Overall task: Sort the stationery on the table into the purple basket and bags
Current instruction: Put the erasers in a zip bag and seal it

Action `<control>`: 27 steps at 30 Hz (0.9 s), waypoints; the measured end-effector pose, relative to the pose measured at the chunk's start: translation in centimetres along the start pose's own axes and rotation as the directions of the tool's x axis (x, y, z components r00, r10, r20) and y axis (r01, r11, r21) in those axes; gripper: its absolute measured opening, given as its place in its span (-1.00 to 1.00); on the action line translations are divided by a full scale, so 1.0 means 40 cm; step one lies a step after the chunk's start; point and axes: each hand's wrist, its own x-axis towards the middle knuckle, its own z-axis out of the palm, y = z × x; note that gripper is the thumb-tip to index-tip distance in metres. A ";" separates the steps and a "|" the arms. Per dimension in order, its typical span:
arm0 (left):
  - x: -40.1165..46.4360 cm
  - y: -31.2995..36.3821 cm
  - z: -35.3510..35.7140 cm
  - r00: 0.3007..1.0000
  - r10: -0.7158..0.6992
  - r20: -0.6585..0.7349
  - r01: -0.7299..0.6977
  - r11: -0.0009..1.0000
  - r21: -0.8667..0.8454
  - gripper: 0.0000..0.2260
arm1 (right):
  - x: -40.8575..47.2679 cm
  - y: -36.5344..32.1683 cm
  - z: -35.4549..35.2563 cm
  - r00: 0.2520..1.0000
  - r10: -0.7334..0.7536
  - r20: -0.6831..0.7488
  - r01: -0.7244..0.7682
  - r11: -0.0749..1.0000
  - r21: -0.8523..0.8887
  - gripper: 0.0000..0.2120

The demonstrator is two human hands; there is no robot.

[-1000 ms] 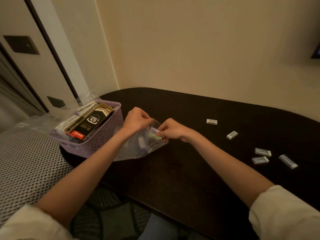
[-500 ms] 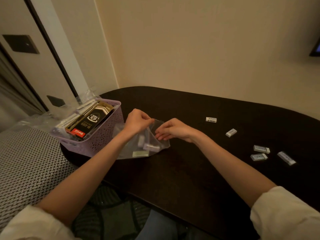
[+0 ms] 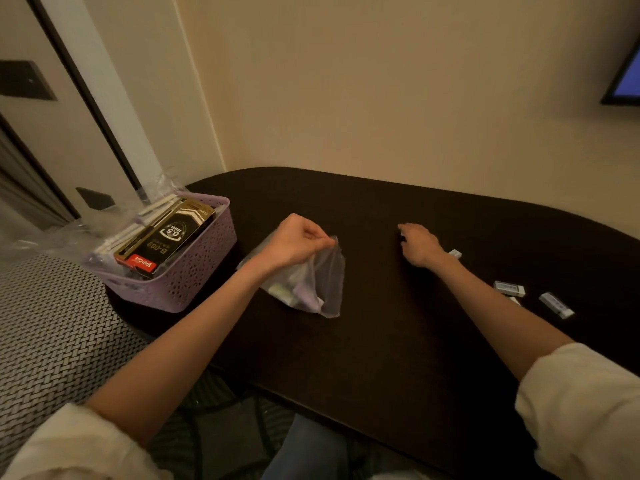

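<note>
Left hand (image 3: 294, 242): raised above the counter (image 3: 398, 341), forearm bare and running up from the lower left, cream sleeve pushed back near the elbow. Thumb and fingers curled together, pinching the top edge of a clear plastic bag (image 3: 322, 289).

Clear plastic bag: hangs from that pinch, its lower part at or just above the dark surface; which, cannot be told. Holds several small pale items, one lilac, one greenish.

Right hand (image 3: 419, 245): reached forward over the counter, palm down, well apart from the bag. Fingers point away and are lowered onto a small white piece at the fingertips; whether they pinch it or merely touch it cannot be told.

Erasers, loose on the counter to the right: one (image 3: 455, 253) just beside the right wrist; one (image 3: 509, 288) nearer the forearm; one (image 3: 556, 305) furthest right; a fourth mostly hidden behind the forearm.

Purple basket (image 3: 194, 271): perforated lilac plastic, at the left end of the counter, beside the bag. Contains a black and gold box (image 3: 166, 239) marked 0.5 mm, lying tilted, with flat pale packs and crumpled clear wrapping at its far side.

Counter: dark brown, rounded left end, set against a plain cream wall.

Room: grey woven-pattern surface lower left; dark-framed panel upper left; corner of a blue-lit screen (image 3: 627, 77) upper right.
</note>
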 end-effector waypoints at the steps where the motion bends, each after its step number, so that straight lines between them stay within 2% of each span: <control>1: 0.004 0.004 0.003 1.000 0.005 0.003 -0.005 1.000 -0.014 -0.90 | -0.003 0.002 0.002 1.000 -0.006 -0.019 0.006 1.000 0.002 -0.51; 4: 0.013 0.016 0.015 0.999 0.026 0.020 -0.025 0.999 -0.035 -0.89 | -0.016 0.003 0.003 0.997 -0.015 -0.077 0.016 1.000 0.022 -0.57; 7: 0.016 0.030 0.029 0.998 0.035 0.045 -0.034 0.999 -0.031 -0.89 | -0.039 0.009 0.004 0.992 0.006 -0.124 0.010 0.992 0.128 -0.60; 10: 0.014 0.044 0.036 0.992 0.049 0.115 -0.048 0.999 -0.005 -0.89 | -0.079 0.041 -0.001 0.937 0.078 -0.340 -0.041 0.993 0.113 -0.61; 12: 0.011 0.051 0.039 0.984 0.063 0.168 -0.067 0.998 0.018 -0.89 | -0.104 0.073 -0.006 0.901 0.134 -0.413 -0.098 0.989 0.108 -0.60; 14: 0.011 0.050 0.040 0.980 0.071 0.187 -0.084 0.994 0.066 -0.92 | -0.123 0.100 -0.009 0.909 0.158 -0.386 -0.130 0.987 0.097 -0.59; 17: 0.008 0.046 0.043 0.969 0.081 0.232 -0.103 0.991 0.087 -0.90 | -0.138 0.130 -0.004 0.959 0.109 -0.261 -0.101 0.994 0.042 -0.57; 23: -0.010 0.047 0.029 0.941 0.054 0.335 -0.084 0.994 0.075 -0.84 | -0.141 0.152 -0.009 0.998 0.056 -0.039 -0.050 0.989 0.137 -0.43; 27: -0.018 0.044 0.019 0.945 0.074 0.320 -0.103 0.992 0.074 -0.86 | -0.148 0.140 -0.012 0.996 0.052 -0.066 -0.049 0.998 0.047 -0.50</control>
